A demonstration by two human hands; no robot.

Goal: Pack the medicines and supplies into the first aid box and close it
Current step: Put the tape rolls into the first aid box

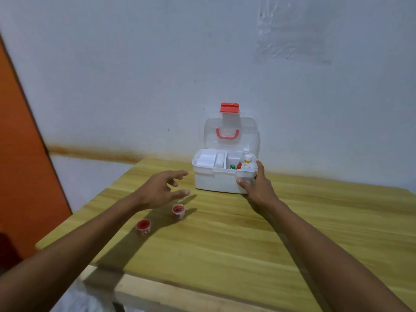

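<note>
At the far edge of the worktop: the first aid box [221, 179] is set close to the wall, white, with its lid raised.
Lid: a clear lid [231, 135] is held upright behind the box; a red handle [227, 134] is seen on it and a red latch [229, 108] stands at its top edge.
Box contents, left part: white packets [206, 160] are laid in the tray.
Box contents, right part: a small bottle [247, 159] with yellow liquid is stood upright among other small items, one green and one red; these are too small to be told apart.
Right hand: the right hand [256, 186] is placed on the box's front right corner, thumb on the front wall and fingers curled over the rim, so the box is gripped.
Left hand: the left hand [161, 188] is held above the worktop just left of the box, fingers spread and nothing grasped.
Loose supplies: two small cups with red tops are left on the worktop [247, 244], the nearer-to-box cup [178, 211] below the left hand, the other cup [143, 226] further left and closer to the person.
Surroundings: a pale wall [157, 64] is seen behind, an orange panel [20, 154] at the left.
</note>
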